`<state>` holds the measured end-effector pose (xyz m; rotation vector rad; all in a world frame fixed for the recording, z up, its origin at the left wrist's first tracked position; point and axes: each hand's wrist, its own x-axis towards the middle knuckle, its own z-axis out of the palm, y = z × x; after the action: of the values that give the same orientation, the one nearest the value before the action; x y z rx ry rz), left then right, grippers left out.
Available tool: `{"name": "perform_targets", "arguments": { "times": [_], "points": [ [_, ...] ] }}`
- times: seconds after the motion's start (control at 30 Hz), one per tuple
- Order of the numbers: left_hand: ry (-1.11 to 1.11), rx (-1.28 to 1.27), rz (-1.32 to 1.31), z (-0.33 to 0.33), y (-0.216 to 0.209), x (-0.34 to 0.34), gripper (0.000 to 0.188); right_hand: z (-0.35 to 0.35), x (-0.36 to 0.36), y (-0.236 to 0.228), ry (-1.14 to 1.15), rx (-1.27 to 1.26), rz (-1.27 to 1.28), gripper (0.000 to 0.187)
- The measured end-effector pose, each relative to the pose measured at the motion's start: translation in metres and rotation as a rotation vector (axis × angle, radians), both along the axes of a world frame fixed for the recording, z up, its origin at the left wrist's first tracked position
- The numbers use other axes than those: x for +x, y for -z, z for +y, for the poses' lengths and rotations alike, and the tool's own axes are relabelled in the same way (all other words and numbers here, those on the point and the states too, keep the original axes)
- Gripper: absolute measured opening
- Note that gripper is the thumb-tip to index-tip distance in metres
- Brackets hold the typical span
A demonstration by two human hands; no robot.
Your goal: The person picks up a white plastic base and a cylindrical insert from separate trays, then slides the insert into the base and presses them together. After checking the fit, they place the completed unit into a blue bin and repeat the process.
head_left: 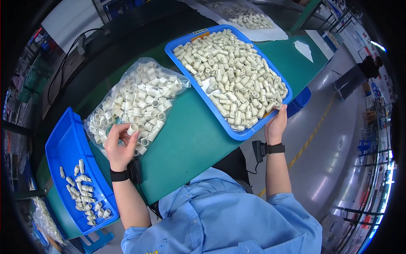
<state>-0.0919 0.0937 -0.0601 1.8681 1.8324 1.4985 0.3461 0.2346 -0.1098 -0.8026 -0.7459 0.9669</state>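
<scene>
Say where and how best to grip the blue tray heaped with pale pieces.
Grip the blue tray by its exposed rim, coming from outside at both long sides: the heap crowds the inside, and its broad load probably needs two-sided support. On the left, grip the near end, past the clear bag beside it.

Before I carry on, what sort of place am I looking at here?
Most likely a factory assembly workshop: a long green worktop bears a blue plastic tray heaped with small off-white cylindrical parts, and a yellow painted line crosses the shiny grey floor.
</scene>
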Motion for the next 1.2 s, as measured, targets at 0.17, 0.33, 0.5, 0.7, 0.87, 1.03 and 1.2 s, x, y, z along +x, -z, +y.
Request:
{"name": "perform_targets", "arguments": {
  "times": [0.17, 0.33, 0.5, 0.7, 0.87, 1.03, 1.2],
  "points": [
    [0.008, -0.003, -0.010, -0.001, 0.000, 0.001, 0.023, 0.009, 0.009, -0.003, -0.064, -0.050, -0.077, 0.037],
    [0.008, -0.008, -0.028, 0.000, -0.001, 0.003, 0.026, 0.015, 0.039, 0.004, -0.161, -0.077, -0.199, 0.036],
    [0.018, -0.017, 0.036, -0.003, -0.007, 0.002, 0.031, 0.005, 0.072, -0.042, -0.288, -0.250, -0.751, 0.035],
    [0.038, 0.004, 0.038, -0.005, -0.013, 0.002, 0.031, -0.051, -0.047, -0.131, -0.362, -0.064, -0.866, 0.011],
    [0.031, 0.038, -0.110, -0.011, 0.000, -0.004, 0.030, -0.077, -0.200, -0.147, -0.900, 0.476, -0.844, 0.020],
    [0.136, 0.060, -0.769, -0.007, -0.003, -0.007, 0.029, -0.019, -0.302, -0.113, -1.079, 0.166, -0.552, 0.020],
    [-0.036, 0.009, -0.665, -0.004, 0.002, -0.006, 0.027, -0.006, -0.314, -0.070, -1.286, 0.016, -0.375, 0.019]
  ]
}}
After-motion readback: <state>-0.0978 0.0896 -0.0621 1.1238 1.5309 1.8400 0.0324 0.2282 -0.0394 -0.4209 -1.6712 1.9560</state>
